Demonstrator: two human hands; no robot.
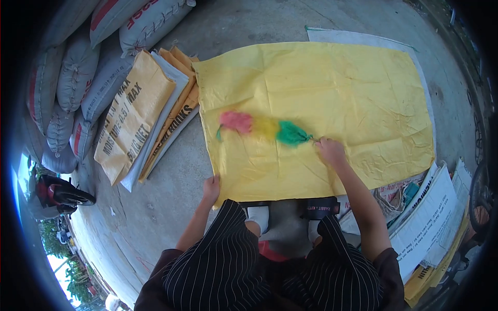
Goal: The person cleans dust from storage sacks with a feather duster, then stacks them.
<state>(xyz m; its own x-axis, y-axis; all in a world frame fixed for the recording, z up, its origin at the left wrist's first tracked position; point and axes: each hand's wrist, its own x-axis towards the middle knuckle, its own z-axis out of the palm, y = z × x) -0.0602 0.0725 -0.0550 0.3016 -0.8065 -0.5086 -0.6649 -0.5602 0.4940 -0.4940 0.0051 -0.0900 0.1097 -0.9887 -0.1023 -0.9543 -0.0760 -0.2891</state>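
Observation:
A large yellow woven sack [311,72] lies spread flat on the ground before me, creased in places. My right hand [331,150] is closed around the handle end of a feather duster [293,133] with pink, yellow and green sections. The duster lies across the sack, its pink end pointing left and slightly blurred. At the sack's near left corner, my left hand [211,189] pinches the edge of the sack. Part of a white sack [358,37] shows beneath the yellow one at the far side.
Folded printed sacks [137,103] lie to the left, beside a pile of full sacks [78,78]. More folded white sacks [428,217] are at the right, close to my right arm. A motorbike wheel [72,193] stands at the far left.

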